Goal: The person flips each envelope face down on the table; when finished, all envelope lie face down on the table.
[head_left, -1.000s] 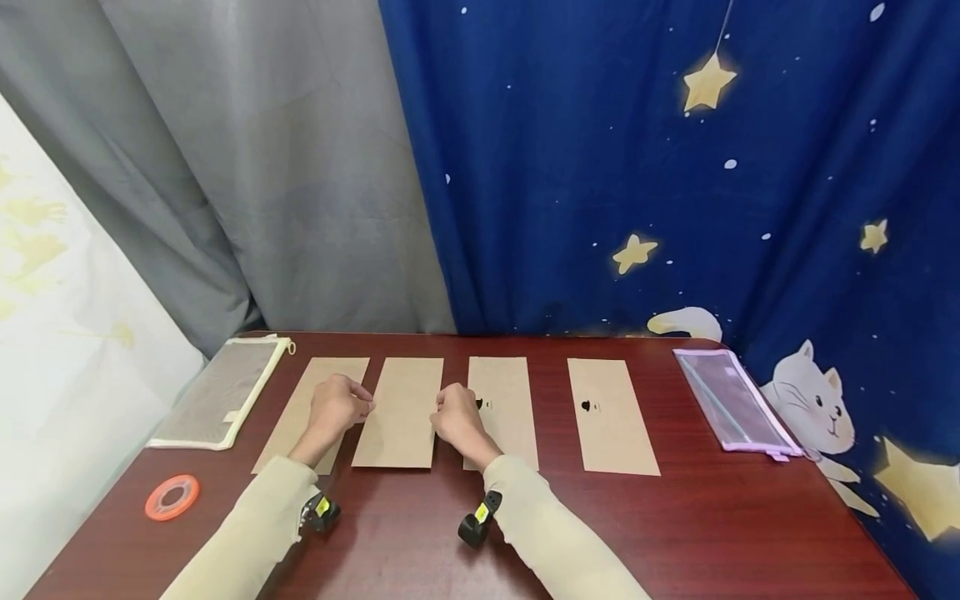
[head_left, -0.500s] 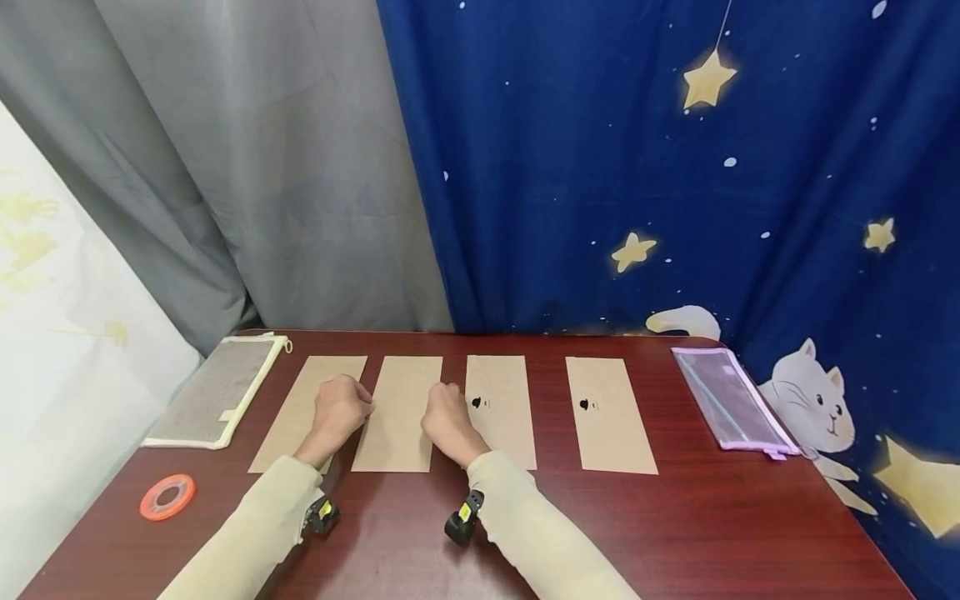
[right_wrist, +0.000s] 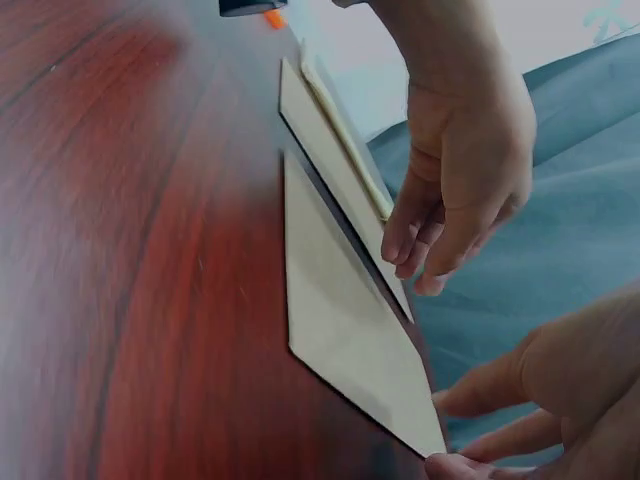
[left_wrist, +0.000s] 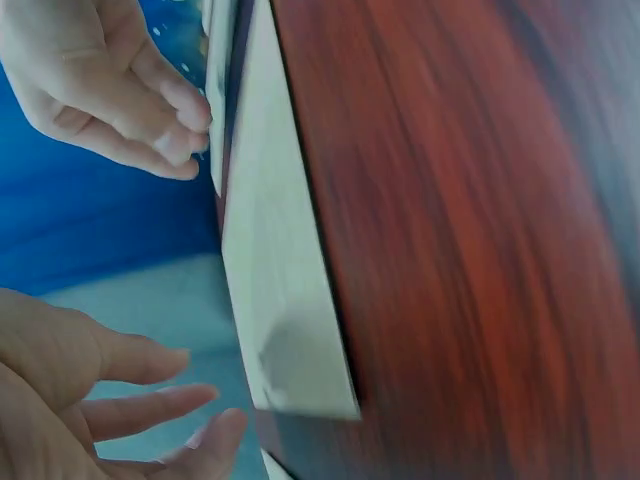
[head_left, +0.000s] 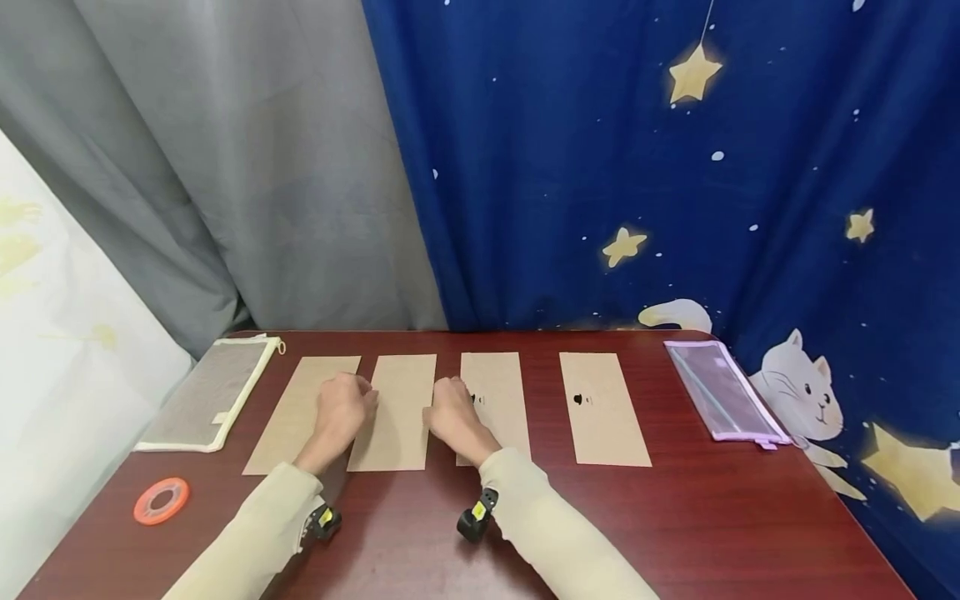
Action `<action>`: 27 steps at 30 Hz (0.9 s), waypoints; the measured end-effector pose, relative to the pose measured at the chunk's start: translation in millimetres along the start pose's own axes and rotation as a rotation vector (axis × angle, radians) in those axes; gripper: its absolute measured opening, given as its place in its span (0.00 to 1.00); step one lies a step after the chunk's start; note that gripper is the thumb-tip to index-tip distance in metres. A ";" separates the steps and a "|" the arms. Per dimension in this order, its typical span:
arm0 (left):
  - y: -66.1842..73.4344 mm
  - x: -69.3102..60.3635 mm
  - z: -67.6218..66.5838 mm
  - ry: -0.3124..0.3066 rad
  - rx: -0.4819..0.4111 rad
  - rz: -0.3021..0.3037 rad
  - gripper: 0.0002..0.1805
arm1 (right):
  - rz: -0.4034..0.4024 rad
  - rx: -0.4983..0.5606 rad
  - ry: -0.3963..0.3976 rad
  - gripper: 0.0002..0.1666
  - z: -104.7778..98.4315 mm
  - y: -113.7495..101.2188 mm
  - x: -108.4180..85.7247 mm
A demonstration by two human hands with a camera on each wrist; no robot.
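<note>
In the head view, a plain brown kraft-paper rectangle [head_left: 397,417] lies flat on the table between my two hands. My left hand [head_left: 341,408] hovers by its left edge, partly over another plain brown rectangle [head_left: 288,433]; its fingers are spread and loosely bent in the left wrist view. At the right edge is my right hand [head_left: 453,412], covering part of a brown rectangle with a small black hat print [head_left: 498,425]. In the right wrist view the right fingers [right_wrist: 490,387] reach the card's edge without visibly curling round it; whether they touch is unclear.
Farther right lies another hat-printed brown rectangle [head_left: 611,433]. A purple-trimmed mesh zip pouch [head_left: 705,392] sits at the right side, a cream-trimmed one [head_left: 202,392] at the left. An orange ring [head_left: 142,505] lies near the left front. Curtains hang behind the table.
The plain rectangle between my hands now lies flatter, its near edge lower. My right hand has shifted left and then slightly back right. The left hand has barely moved.
</note>
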State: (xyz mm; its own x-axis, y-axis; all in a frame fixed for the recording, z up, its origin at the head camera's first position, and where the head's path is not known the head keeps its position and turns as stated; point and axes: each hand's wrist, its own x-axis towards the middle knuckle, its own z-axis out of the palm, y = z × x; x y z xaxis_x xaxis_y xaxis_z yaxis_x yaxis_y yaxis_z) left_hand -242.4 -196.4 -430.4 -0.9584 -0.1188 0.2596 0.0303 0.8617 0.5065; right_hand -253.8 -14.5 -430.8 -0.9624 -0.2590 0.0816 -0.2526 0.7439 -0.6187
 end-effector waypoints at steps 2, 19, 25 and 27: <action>9.1 0.0 2.9 -0.021 -0.037 -0.010 0.10 | -0.006 0.022 0.021 0.17 -7.8 6.9 -0.6; 70.8 4.1 31.8 -0.498 -0.794 -0.359 0.21 | 0.154 0.158 0.022 0.22 -84.1 94.1 -8.7; 76.5 11.3 38.6 -0.552 -0.903 -0.453 0.27 | 0.309 0.630 -0.147 0.24 -103.3 126.1 -10.5; 77.6 13.9 40.1 -0.558 -0.919 -0.472 0.28 | 0.345 0.735 -0.199 0.24 -108.3 133.8 -10.9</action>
State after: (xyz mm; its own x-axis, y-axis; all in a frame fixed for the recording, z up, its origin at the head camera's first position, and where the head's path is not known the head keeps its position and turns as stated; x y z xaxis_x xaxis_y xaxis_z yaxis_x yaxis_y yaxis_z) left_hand -264.7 -111.4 -420.4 -0.9141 0.0980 -0.3935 -0.3866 0.0824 0.9186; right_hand -287.8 154.6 -429.8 -0.9207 -0.2460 -0.3029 0.2488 0.2280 -0.9414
